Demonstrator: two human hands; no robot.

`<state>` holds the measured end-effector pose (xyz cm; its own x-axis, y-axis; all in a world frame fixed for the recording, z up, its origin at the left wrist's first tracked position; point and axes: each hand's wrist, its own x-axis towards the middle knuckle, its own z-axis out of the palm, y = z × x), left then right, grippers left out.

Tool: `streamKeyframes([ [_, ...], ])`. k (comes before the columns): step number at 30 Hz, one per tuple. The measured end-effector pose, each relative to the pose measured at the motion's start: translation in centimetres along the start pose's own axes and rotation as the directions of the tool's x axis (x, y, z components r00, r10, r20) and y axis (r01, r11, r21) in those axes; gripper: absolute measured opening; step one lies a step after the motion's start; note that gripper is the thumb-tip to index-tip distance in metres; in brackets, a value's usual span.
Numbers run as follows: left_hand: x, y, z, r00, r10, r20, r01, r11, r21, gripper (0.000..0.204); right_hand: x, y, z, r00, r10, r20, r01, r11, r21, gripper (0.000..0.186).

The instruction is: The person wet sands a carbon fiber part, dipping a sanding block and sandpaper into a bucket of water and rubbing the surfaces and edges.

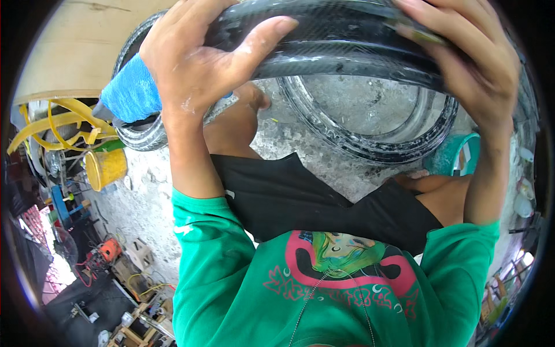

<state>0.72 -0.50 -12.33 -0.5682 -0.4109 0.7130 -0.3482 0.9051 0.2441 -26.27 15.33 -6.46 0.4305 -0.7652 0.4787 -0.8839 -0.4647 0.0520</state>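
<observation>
A glossy black wheel rim with a fine woven pattern and whitish smears is raised in front of me, its far part cut off by the top edge. My left hand grips its left side, thumb laid along the surface. On the right, the fingers of my right hand curl over the rim, with a thin yellowish-green strip under them that I cannot make out. Behind my left wrist shows a blue cloth. Below the raised rim, another dusty black rim lies on the floor.
Another rim is partly hidden beyond my left forearm. A yellow bucket and yellow curved strips sit at left, below a tan board. A teal bucket stands by my right leg. Tools and an orange device clutter the lower left.
</observation>
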Motion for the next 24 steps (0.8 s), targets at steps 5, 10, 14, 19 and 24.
streamKeyframes([
  [5,1.9,2.3,0.5,0.999,0.031,0.009,-0.031,1.000,-0.002,0.047,-6.5,2.4,-2.8,0.988,0.156,-0.016,-0.156,0.988,-0.010,0.032],
  [10,-0.2,0.9,0.0,0.999,0.005,0.041,-0.006,1.000,0.024,0.039,3.4,-0.2,5.9,0.846,-0.098,-0.524,0.226,0.956,0.188,0.017],
  [14,-0.4,0.6,-0.1,0.999,-0.038,-0.034,0.039,0.999,0.037,0.039,0.9,0.6,2.6,0.963,0.062,-0.264,0.023,0.951,0.308,0.019],
  [19,1.1,3.0,-0.3,0.999,0.023,-0.024,-0.023,0.999,0.026,0.044,-7.1,4.3,-4.3,0.939,0.289,0.185,-0.325,0.923,0.206,0.030],
  [24,0.2,1.3,-0.4,0.999,0.034,-0.034,-0.032,0.999,0.043,0.046,-6.4,3.4,-3.4,0.935,0.311,0.172,-0.349,0.896,0.273,0.029],
])
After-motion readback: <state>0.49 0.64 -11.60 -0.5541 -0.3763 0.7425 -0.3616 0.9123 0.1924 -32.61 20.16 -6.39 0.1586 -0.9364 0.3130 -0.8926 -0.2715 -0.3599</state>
